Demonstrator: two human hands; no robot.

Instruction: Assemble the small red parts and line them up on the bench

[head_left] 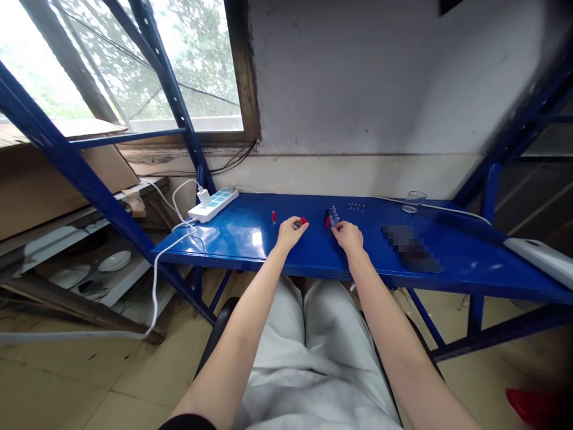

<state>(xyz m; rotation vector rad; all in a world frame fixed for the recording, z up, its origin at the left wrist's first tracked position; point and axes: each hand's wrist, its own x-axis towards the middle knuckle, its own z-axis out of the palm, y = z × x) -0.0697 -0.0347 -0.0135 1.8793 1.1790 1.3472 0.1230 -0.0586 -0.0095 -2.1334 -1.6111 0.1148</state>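
Much here is too small to make out. The left hand (pixel 290 232) rests on the blue metal table (pixel 250 239), its fingers curled in, thumb and fingertips pinched on a small red plastic piece (pixel 304 221) that sticks out at their far right tip; its shape is unclear. The right hand (pixel 348 234) lies just right of it, fingers bent toward a cluster of small clear and red-black parts (pixel 332 216) touching or just beyond its fingertips. Whether it grips any of them cannot be told.

A second small red piece (pixel 274 216) stands left of the left hand, apart from it. A row of tiny dark parts (pixel 356 206) lies farther back. A pixelated patch (pixel 412 248) hides something on the table to the right. A clear glass cup (pixel 413 201) stands far right, and a white power strip (pixel 213 204) far left. A white flat object (pixel 541 258) and a red object (pixel 537 406) are cut off at the right edge.
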